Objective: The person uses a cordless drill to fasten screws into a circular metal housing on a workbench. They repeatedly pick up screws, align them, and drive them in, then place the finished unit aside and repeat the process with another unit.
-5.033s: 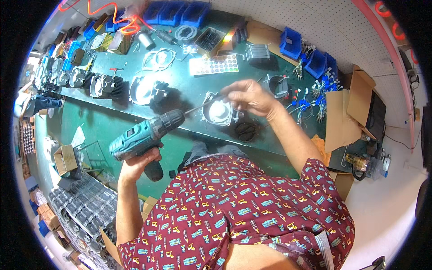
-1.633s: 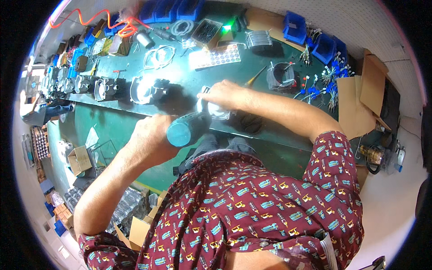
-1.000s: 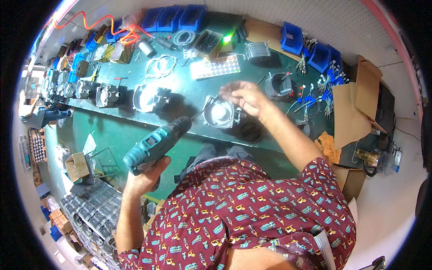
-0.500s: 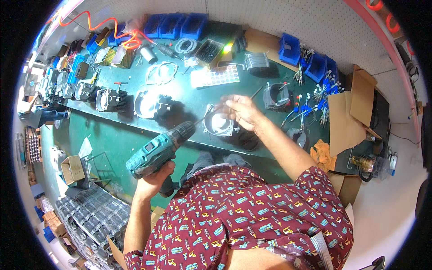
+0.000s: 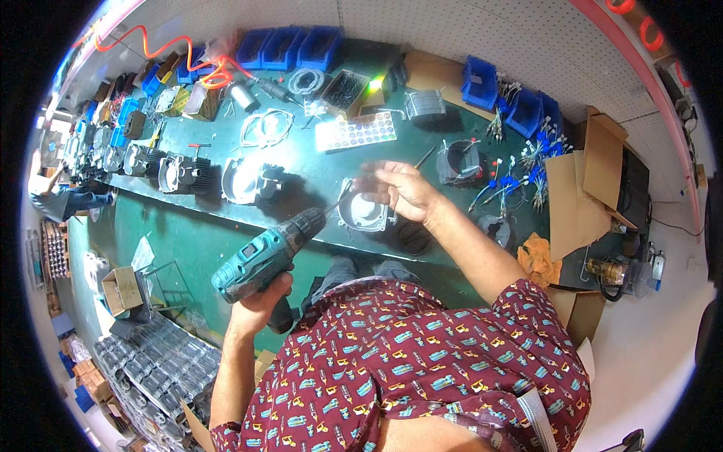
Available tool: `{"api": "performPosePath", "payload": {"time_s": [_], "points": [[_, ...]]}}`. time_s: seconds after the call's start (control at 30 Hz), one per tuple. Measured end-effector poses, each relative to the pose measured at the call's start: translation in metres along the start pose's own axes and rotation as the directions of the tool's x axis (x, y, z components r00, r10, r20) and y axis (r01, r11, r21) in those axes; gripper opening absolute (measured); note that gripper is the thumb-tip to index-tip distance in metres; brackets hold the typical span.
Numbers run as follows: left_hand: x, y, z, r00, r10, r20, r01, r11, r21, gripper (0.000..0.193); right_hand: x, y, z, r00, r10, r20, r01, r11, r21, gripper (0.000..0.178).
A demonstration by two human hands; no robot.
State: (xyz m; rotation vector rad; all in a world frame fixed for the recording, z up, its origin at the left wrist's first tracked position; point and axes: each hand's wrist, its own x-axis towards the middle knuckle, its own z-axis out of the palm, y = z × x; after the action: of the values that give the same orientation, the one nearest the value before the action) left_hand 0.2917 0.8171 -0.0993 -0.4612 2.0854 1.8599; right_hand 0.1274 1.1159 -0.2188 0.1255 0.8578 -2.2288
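My left hand point(image 5: 261, 299) grips a teal cordless drill point(image 5: 265, 252) by its handle, its bit pointing up and right toward a round silver metal housing point(image 5: 364, 212) at the near edge of the green workbench point(image 5: 301, 169). My right hand point(image 5: 401, 192) hovers just over the housing's far right side, fingers bent and blurred; whether it holds anything small I cannot tell.
A white tray of small parts point(image 5: 355, 131) lies behind the housing. More finned metal housings point(image 5: 173, 172) line the bench to the left. Blue bins point(image 5: 286, 47) stand at the back, wired parts point(image 5: 512, 181) and cardboard boxes point(image 5: 587, 188) at the right. Stacked trays point(image 5: 151, 369) sit on the floor.
The drill was pressed onto the housing 1.6 s ago, then drew back toward me and to the left. My right hand stayed over the housing and shifted slightly.
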Motion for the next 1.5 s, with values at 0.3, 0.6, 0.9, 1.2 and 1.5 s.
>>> {"api": "performPosePath", "payload": {"time_s": [0.3, 0.6, 0.9, 1.2, 1.5], "points": [[-0.001, 0.0, 0.0, 1.0, 0.001, -0.008, -0.001, 1.0, -0.018, 0.032, -0.001, -0.01, 0.001, 0.999, 0.016, 0.027, -0.014, 0.997, -0.078, 0.025], [0.002, -0.009, -0.01, 0.991, 0.124, 0.041, -0.13, 0.974, 0.184, 0.028, 0.003, -0.009, -0.004, 0.996, 0.08, 0.029, -0.077, 0.991, -0.112, 0.024], [0.0, -0.005, -0.012, 0.999, -0.044, 0.014, 0.044, 0.999, -0.004, 0.032, -0.002, -0.016, 0.006, 0.989, 0.104, 0.108, -0.09, 0.989, -0.119, 0.028], [0.001, -0.001, -0.03, 0.996, 0.09, 0.0, -0.083, 0.912, 0.401, 0.029, -0.007, 0.02, -0.01, 0.715, -0.695, 0.068, 0.141, 0.049, -0.989, 0.04], [0.019, 0.028, -0.004, 0.985, 0.065, 0.159, -0.152, 0.754, 0.639, 0.015, -0.018, 0.08, -0.028, 0.702, -0.713, 0.004, 0.078, 0.071, -0.994, 0.05]]}}
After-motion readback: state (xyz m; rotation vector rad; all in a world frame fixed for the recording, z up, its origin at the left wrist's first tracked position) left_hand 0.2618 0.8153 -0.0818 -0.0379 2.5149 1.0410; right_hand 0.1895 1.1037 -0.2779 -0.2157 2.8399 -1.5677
